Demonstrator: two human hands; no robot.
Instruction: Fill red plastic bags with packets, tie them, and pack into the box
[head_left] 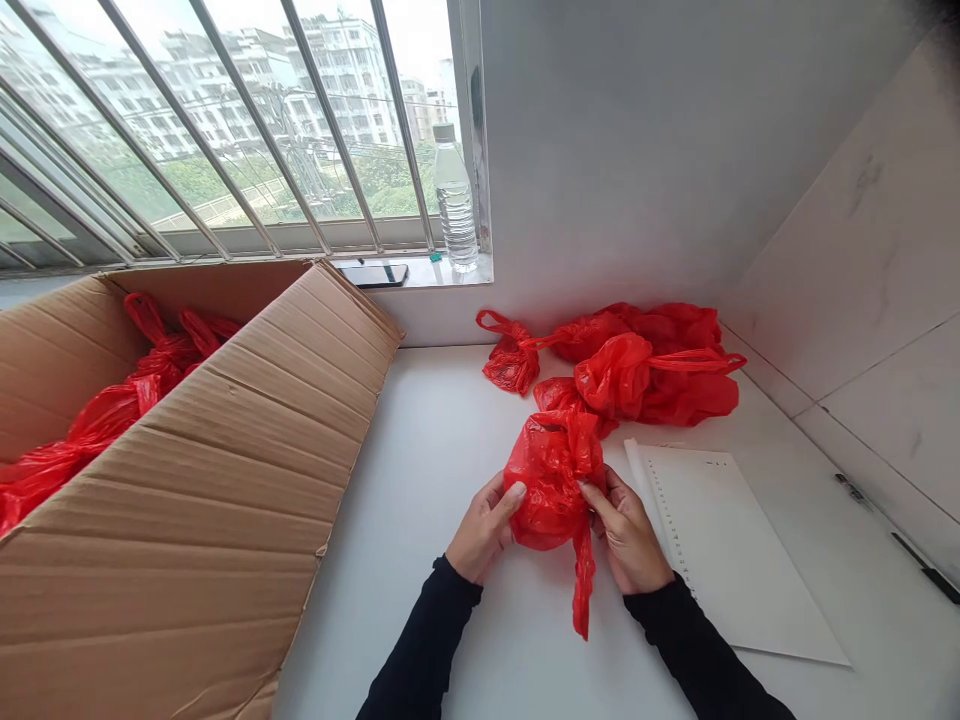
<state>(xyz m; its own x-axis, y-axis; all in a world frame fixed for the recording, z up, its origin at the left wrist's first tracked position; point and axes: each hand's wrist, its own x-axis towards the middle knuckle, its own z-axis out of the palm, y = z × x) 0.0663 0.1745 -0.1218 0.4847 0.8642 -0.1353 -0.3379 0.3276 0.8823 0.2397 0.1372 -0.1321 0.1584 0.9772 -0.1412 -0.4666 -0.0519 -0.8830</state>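
Red bag (551,522), gripped by your left hand (480,528) and right hand (631,535), looks unfinished; more bags (686,395) lie unheld at one o'clock

I have the left arm (420,640) slanting up from the bottom edge, left of the frame's centre, and the right arm (694,640) mirroring it from the lower right, black sleeves (664,607) ending at both wrists. My left hand (480,530) and right hand (631,540) face each other below the middle, apart, thumbs uppermost and angled inward, both gripping, most fingers out of sight beneath.
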